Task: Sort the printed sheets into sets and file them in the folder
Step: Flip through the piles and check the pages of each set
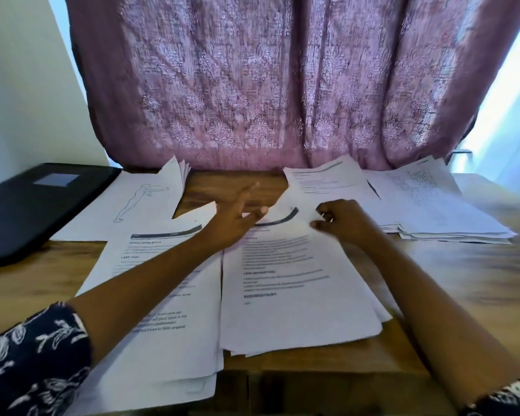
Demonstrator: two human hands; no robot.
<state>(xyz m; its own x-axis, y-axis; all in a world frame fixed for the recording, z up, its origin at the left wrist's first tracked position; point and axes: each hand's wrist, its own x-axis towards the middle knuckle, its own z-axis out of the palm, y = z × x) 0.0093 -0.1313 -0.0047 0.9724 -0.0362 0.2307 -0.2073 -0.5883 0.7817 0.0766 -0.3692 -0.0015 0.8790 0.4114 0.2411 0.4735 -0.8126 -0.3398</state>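
A pink patterned curtain (267,85) hangs across the far side, behind a wooden table (463,280). Printed sheets lie on the table in several piles. The largest pile (162,340) is near left and partly hidden under the left forearm. Just right of it, almost edge to edge, is the middle pile (297,310), with headed text on its top sheet (285,211). A thick, fanned pile (433,211) sits at the far right. A few loose pages (321,181) lie far centre against the curtain. At the far left is a pile topped by a line drawing of a figure (144,205). The black folder (36,211) lies closed on the far left of the table, its right edge under that drawing pile.

The left hand (237,217) reaches out over the far corner of the middle pile, fingers straight and spread, holding nothing. It is too blurred to tell whether it touches the paper. The right hand (342,223) is curled at the right edge of the top sheet and pinches it, with the sheet's far end bowed upward. A dark floral sleeve (33,361) covers the near left arm.
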